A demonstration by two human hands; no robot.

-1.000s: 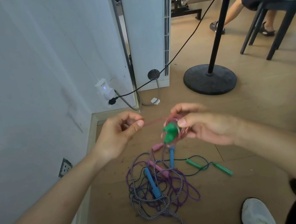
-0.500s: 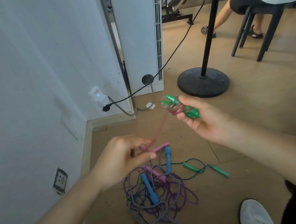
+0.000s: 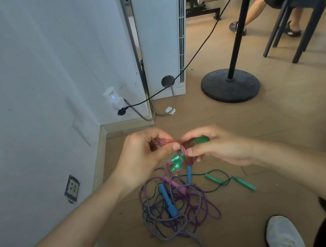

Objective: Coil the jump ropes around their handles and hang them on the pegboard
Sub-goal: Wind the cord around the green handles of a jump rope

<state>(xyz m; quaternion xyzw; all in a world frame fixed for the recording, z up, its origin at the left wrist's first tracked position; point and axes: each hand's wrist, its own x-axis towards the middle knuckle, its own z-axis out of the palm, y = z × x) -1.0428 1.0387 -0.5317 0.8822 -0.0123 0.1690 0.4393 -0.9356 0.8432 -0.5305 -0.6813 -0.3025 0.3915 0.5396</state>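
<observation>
One wide-angle head-worn camera looked forward and down, close above the left hand (image 3: 142, 160) and right hand (image 3: 223, 149) at mid-frame; the wall (image 3: 27, 101) filled the left, the floor (image 3: 285, 126) the right.

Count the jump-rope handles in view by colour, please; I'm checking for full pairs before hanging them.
Green handles: 4, a held pair and a floor pair
Blue handles: 2
Pink handles: 1 in view
Total: 7
</observation>
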